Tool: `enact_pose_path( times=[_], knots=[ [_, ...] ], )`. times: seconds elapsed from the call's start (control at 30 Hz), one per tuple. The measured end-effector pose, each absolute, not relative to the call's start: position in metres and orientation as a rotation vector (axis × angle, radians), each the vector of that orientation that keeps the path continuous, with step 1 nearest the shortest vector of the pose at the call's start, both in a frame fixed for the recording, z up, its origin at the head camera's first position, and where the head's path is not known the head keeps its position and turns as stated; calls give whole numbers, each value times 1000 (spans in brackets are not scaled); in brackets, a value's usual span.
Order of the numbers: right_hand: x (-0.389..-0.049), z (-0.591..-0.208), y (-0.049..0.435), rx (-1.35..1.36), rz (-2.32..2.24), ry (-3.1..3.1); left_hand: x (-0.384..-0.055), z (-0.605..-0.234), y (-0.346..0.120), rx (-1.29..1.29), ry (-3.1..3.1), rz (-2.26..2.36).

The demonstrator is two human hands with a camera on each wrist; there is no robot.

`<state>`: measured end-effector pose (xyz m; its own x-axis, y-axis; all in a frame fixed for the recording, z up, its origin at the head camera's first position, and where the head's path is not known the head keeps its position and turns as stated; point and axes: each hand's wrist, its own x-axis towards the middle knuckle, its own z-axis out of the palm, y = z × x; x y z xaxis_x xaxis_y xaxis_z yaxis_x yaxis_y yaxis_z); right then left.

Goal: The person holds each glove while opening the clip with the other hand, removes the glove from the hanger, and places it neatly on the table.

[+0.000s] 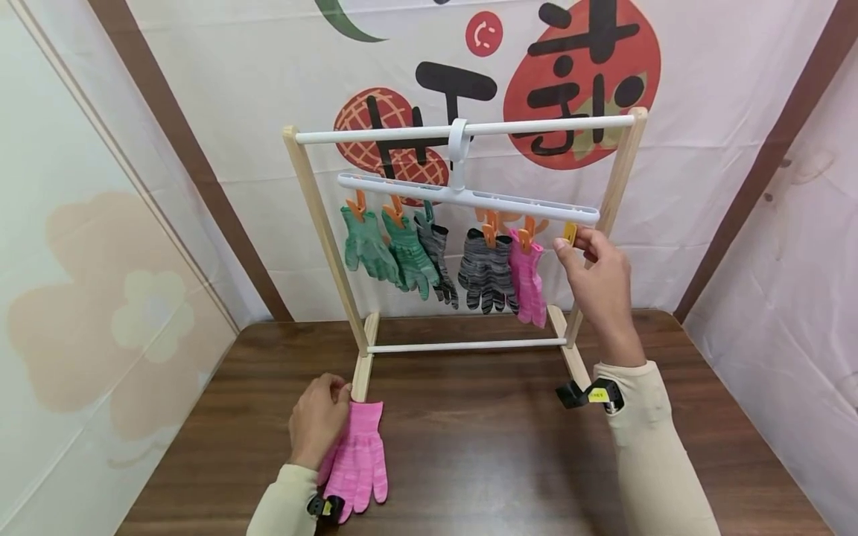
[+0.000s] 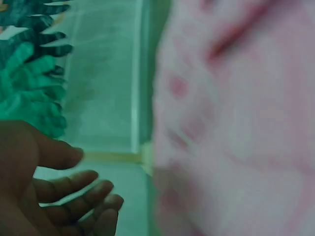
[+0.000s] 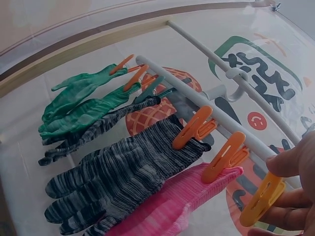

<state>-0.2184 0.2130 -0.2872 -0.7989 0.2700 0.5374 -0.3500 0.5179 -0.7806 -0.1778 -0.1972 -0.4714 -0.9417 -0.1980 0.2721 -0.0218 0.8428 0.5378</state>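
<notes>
My right hand (image 1: 603, 279) pinches a yellow clothespin (image 1: 570, 233) between thumb and fingers, just under the right end of the white hanger (image 1: 529, 206). Close up in the right wrist view, the clothespin (image 3: 264, 199) lies against the fingers. My left hand (image 1: 318, 418) is low over the table's left side, beside a pink glove (image 1: 362, 458) with its fingers toward me. In the left wrist view the left hand (image 2: 74, 196) has loosely bent fingers with nothing between them, and blurred pink fabric (image 2: 236, 123) fills the right side.
From the hanger, orange clothespins (image 1: 491, 227) and a dark green one (image 1: 429, 212) hold green gloves (image 1: 370, 246), grey-black gloves (image 1: 487, 272) and a pink glove (image 3: 162, 201). The hanger hooks on the white rod (image 1: 550, 124) of a wooden-legged rack on a brown table (image 1: 469, 447).
</notes>
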Motion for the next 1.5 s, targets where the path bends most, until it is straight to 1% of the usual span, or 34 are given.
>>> enact_pose_path(
  times=[0.3,0.63,0.87,1.07,1.5],
  knots=[
    [-219,-289,212,71,1284,-2132,-192,-437,-156,-158,-2517,-963],
    [-219,-290,213,66,1279,-2143,-208,-400,-88,-447,-2451,-1125],
    [-221,-291,211,69,1295,-2141,-217,-374,-40,-586,-2427,-1158],
    [-222,-293,212,41,1322,-2148,-221,-355,-8,-696,-2424,-1197],
    [-216,-308,209,-13,1337,-2132,-215,-338,27,-823,-2409,-1211]
  ],
)
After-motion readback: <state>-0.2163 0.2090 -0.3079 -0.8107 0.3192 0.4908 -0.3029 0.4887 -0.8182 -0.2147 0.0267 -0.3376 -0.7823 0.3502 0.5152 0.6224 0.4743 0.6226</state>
